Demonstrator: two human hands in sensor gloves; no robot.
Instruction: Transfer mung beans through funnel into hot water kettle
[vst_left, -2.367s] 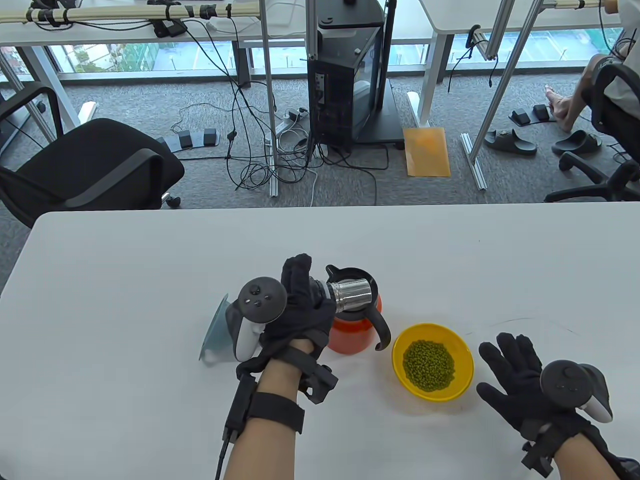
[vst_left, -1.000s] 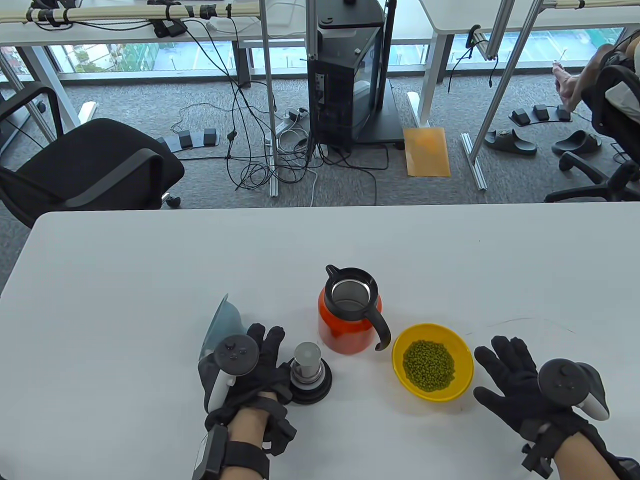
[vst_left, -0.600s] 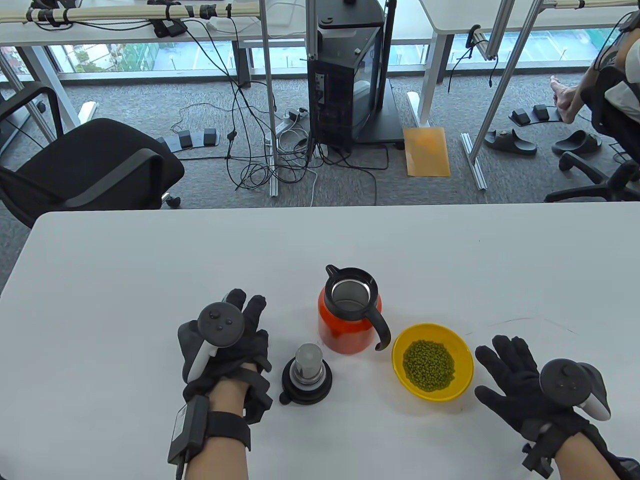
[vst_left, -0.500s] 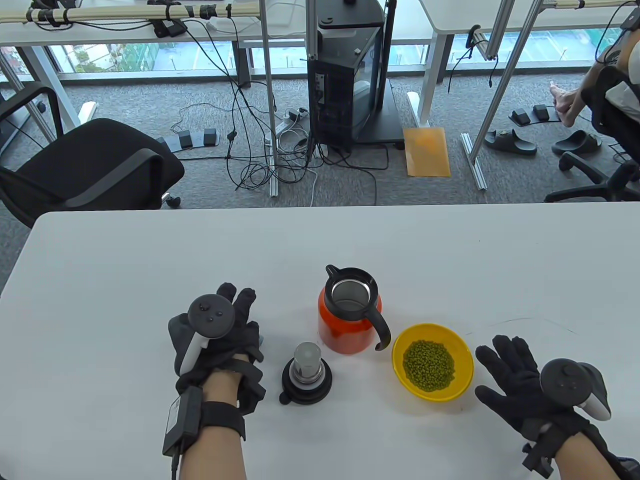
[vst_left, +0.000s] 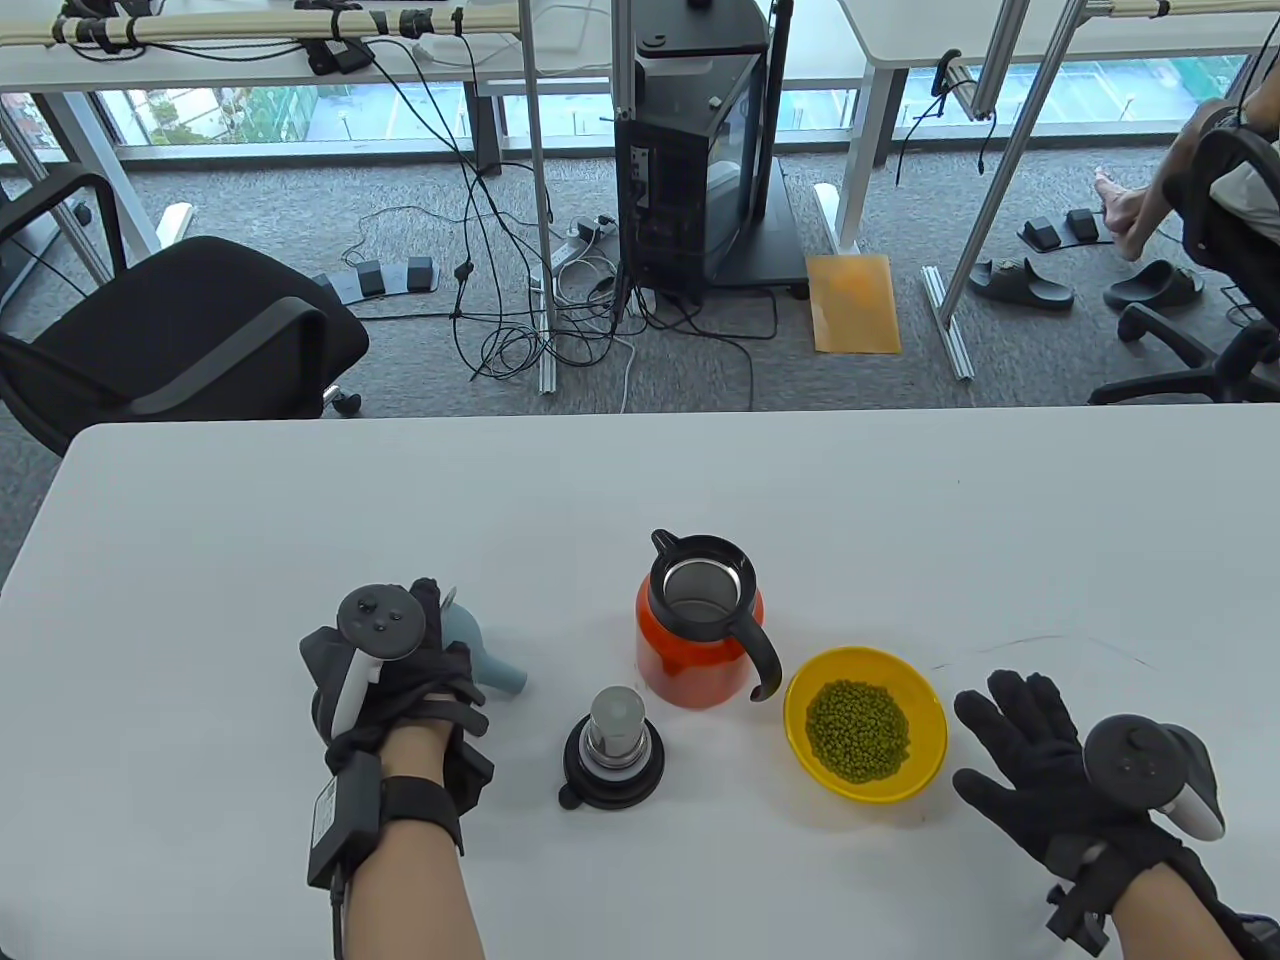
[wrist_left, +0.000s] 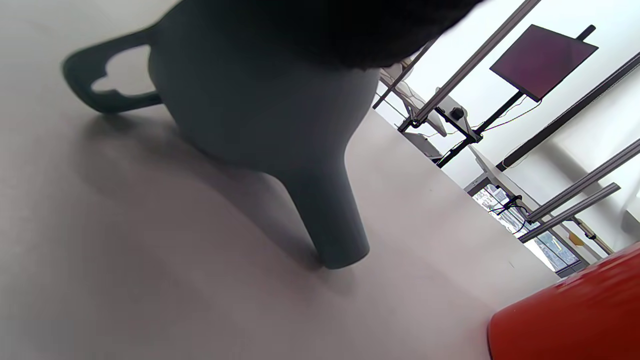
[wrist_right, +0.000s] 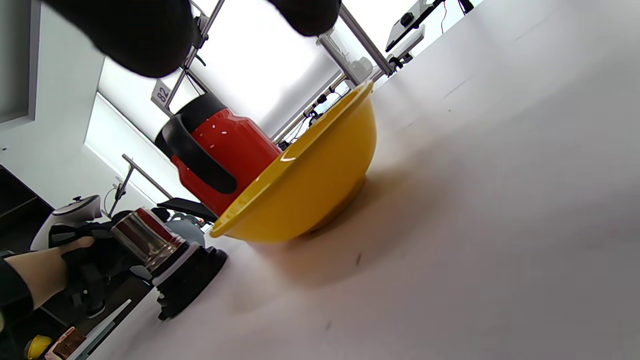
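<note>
The orange kettle (vst_left: 700, 645) stands open at the table's middle, its black handle toward the yellow bowl (vst_left: 925, 715) of mung beans (vst_left: 858, 730). My left hand (vst_left: 425, 655) grips the wide end of the blue-grey funnel (vst_left: 490, 660), left of the kettle. The funnel is tilted and its spout (wrist_left: 332, 230) touches the table, pointing toward the kettle (wrist_left: 575, 315). My right hand (vst_left: 1030, 750) rests open on the table, right of the bowl (wrist_right: 310, 180), holding nothing.
The kettle's black lid (vst_left: 612, 755) lies upside down, steel plug up, in front of the kettle, between the funnel and the bowl. It also shows in the right wrist view (wrist_right: 170, 260). The white table (vst_left: 300, 520) ends at its far edge, with office chairs beyond.
My left hand took the lid from the kettle, set it upside down on the table, then moved left and closed on the funnel, whose spout now shows. My right hand stayed put.
</note>
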